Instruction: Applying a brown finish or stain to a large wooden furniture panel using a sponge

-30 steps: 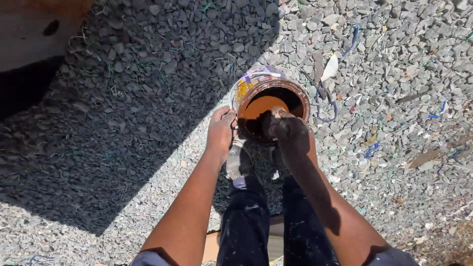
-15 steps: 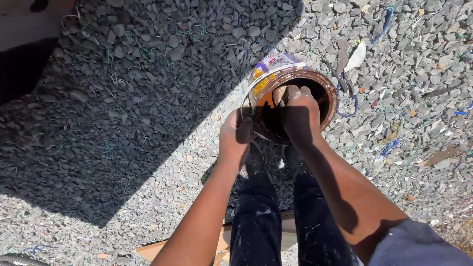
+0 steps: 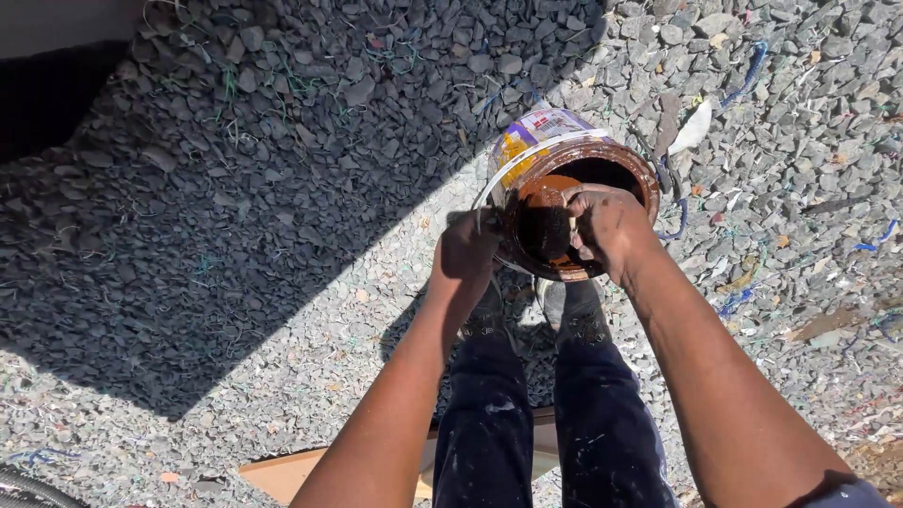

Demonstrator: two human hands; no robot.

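Head view, looking down on gravel (image 3: 282, 282). A paint can (image 3: 564, 188) stands on the gravel just ahead of the person's two shoes (image 3: 536, 315); its rim and inner wall are coated in brown paint, and orange-brown paint shows inside.

Left hand (image 3: 467, 252): fingers closed narrowly on the can's pale wire handle (image 3: 513, 165) at the near left rim. The handle arcs away from these fingers across the can's left side.

Right hand (image 3: 609, 226): fingers curled around a dark brush (image 3: 548, 230), whose head sits inside the can's mouth, just left of these fingers and between the two hands. The brush head is coated dark; whether it touches the paint surface cannot be told.

Below the hands, both forearms reach forward over dark, paint-flecked trousers (image 3: 546, 423). A flat piece of board (image 3: 292, 470) lies on the gravel behind the legs, well apart from the can. A broad shadow (image 3: 188, 188) covers the gravel to the left of the left-hand fingers; the can stands at its sunlit edge. Scraps of blue and green string (image 3: 743, 71) lie scattered beyond and right of the can.
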